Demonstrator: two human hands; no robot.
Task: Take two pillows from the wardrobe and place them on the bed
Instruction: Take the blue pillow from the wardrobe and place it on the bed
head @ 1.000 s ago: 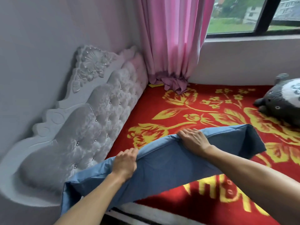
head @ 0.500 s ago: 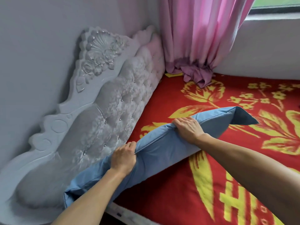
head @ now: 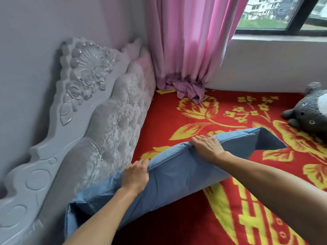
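Note:
A long blue pillow (head: pixel 177 181) hangs just above the bed (head: pixel 185 124), which is covered by a red blanket with yellow flowers. My left hand (head: pixel 136 175) grips the pillow's top seam near its left half. My right hand (head: pixel 207 147) grips the same seam further right. The pillow sags between and beyond both hands; its left end droops beside the headboard and its right corner folds down over the blanket. Only this one pillow is in view, and no wardrobe shows.
A grey tufted headboard (head: pixel 99 131) with carved flowers runs along the left wall. A pink curtain (head: pixel 189 46) bunches onto the bed's far corner under a window (head: pixel 276 15). A grey plush toy (head: pixel 311 112) lies at the right edge.
The view has swung back to the right, so the plush toy and the window show again. Both hands keep the same grip on the pillow's seam, close to the headboard.

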